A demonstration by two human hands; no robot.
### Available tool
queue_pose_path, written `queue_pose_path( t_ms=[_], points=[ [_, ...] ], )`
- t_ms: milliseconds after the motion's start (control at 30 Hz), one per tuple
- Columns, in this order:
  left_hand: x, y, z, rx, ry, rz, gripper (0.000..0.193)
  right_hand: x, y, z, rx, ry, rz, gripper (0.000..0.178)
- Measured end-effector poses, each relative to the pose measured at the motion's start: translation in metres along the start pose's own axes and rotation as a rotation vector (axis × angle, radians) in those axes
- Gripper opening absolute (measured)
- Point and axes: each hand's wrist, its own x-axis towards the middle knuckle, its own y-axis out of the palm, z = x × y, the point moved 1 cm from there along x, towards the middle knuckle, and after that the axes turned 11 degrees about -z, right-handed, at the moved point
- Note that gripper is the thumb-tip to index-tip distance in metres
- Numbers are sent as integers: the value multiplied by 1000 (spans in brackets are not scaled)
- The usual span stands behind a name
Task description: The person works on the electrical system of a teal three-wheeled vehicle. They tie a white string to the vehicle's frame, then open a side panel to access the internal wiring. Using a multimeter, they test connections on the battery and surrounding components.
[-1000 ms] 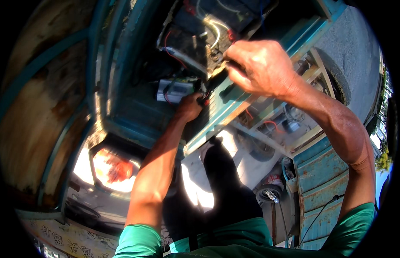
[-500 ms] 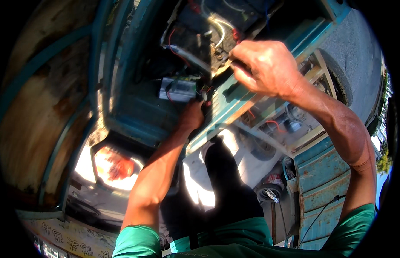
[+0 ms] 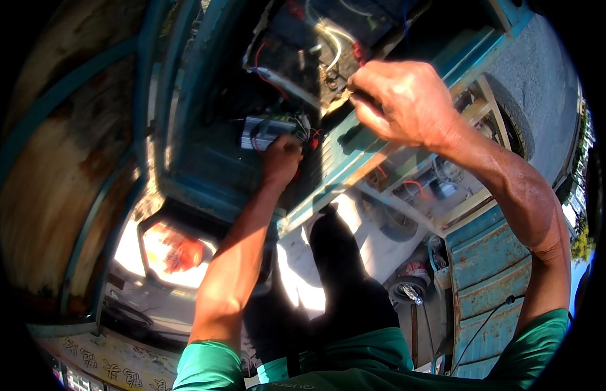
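Note:
Low in the teal metal compartment, my left hand (image 3: 281, 158) is closed, its fingertips by a bundle of thin wires with red connectors (image 3: 314, 142). Whatever lies between those fingers is hidden. Just left of the wires sits a silver finned box (image 3: 257, 132). Higher up and to the right, my right hand (image 3: 407, 104) is pinched over the compartment's edge. Its fingertips are close to a red sleeve (image 3: 359, 52) on a cable by the dark batteries (image 3: 293, 42). I cannot make out what this pinch holds. Pale cables (image 3: 332, 45) curve over the batteries.
A teal metal rim (image 3: 355, 163) runs diagonally below my right hand. Right of it are a frame with a tyre (image 3: 505, 117) and a rusty teal panel (image 3: 488, 280). A curved wooden board (image 3: 75, 182) stands at the left. My legs (image 3: 342, 267) are below the compartment.
My left hand has shifted a little left, towards the silver box, uncovering more of the red connectors. My right hand has stayed in place.

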Motion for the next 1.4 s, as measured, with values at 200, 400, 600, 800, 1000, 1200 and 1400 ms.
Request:
queue_pose_path(
  t_ms=[200, 400, 600, 800, 1000, 1200, 1400],
  points=[
    [-13, 7, 3, 220, 417, 188, 40, 0, 1, 1, -26, -4, 4, 15],
    [-4, 28, -17, 582, 301, 183, 66, -1, 1, 1, -29, 15, 21, 14],
    [26, 26, -15, 923, 263, 281, 71, 0, 0, 2, -41, 7, 11, 13],
    [21, 16, -33, 1020, 144, 270, 61, -2, 3, 0, -41, 7, -9, 14],
    [29, 19, -29, 1045, 177, 393, 49, -1, 4, -1, -12, -4, -4, 15],
    [16, 18, -2, 935, 201, 349, 51, -1, 4, -1, -24, -3, -10, 15],
    [7, 16, 4, 832, 202, 288, 53, -1, 4, 2, -29, 48, 8, 16]
  ],
)
